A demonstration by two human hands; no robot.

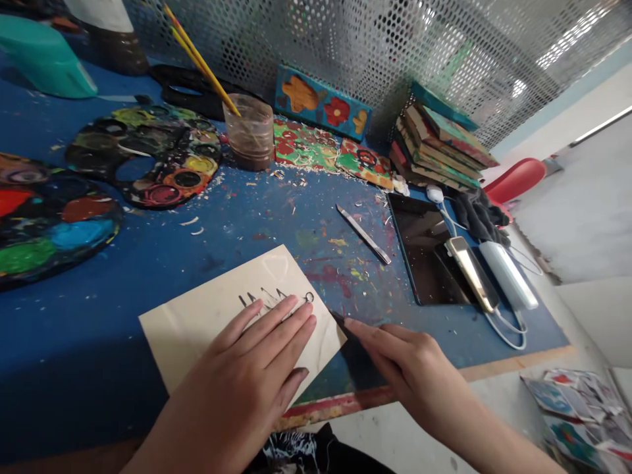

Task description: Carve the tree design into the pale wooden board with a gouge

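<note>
A pale, flat rectangular board (197, 313) lies at an angle near the front edge of the table, with dark zigzag strokes and a small loop drawn on it. My left hand (261, 362) rests flat on the board, fingers stretched out, covering part of the drawing. Beside the board's right corner, my right hand (409, 355) is closed in a pinch on a thin dark tool (338, 318). Its tip is at or near the board's edge; my fingers hide the rest, so its kind is unclear. Beyond the hands lies a slim metal tool (364, 234).
Paint-smeared palettes (168, 155) and a cup of brown water (249, 135) with brushes stand on the blue table (237, 217). Painted blocks (323, 102) and stacked boards (439, 145) line the back. A tablet (427, 250), phone (471, 270) and white power bank (508, 273) with cables lie right.
</note>
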